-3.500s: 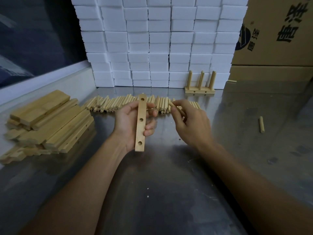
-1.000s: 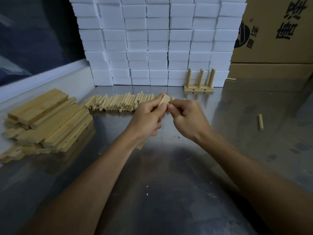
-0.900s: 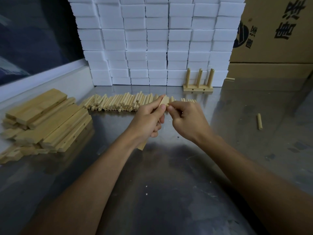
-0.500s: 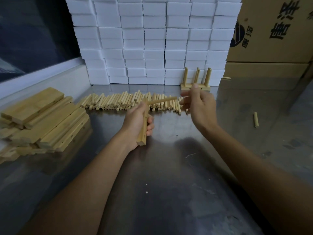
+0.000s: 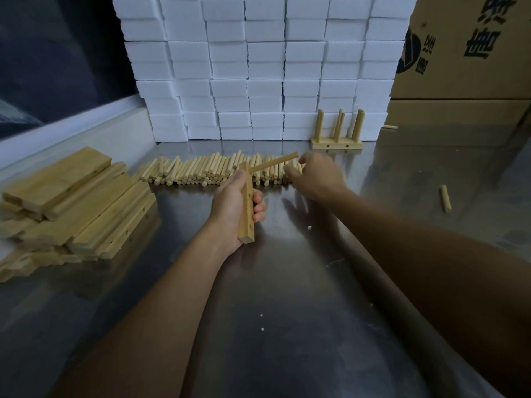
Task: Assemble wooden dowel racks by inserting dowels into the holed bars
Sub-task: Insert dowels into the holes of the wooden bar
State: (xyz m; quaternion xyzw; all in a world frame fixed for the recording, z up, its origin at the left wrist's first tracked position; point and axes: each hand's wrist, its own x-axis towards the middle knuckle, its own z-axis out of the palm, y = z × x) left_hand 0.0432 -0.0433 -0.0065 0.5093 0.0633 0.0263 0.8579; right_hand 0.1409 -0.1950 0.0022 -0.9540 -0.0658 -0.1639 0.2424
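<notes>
Wooden holed bar (image 5: 247,208), pale and rectangular, is standing nearly upright above the shiny metal table (image 5: 287,311), with the left hand (image 5: 235,205) wrapping its fingers around it. One round wooden dowel (image 5: 274,164) is sticking out from the bar's top hole, pointing right. The right hand (image 5: 319,176) is reaching over the row of loose wooden dowels (image 5: 201,172); I cannot tell if its curled fingers are holding one. A finished wooden rack (image 5: 336,133) is standing near the white foam blocks (image 5: 264,67).

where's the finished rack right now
In the head view the finished rack stands at the far right of the table, against the wall of white blocks, just beyond the row of loose dowels.
</notes>
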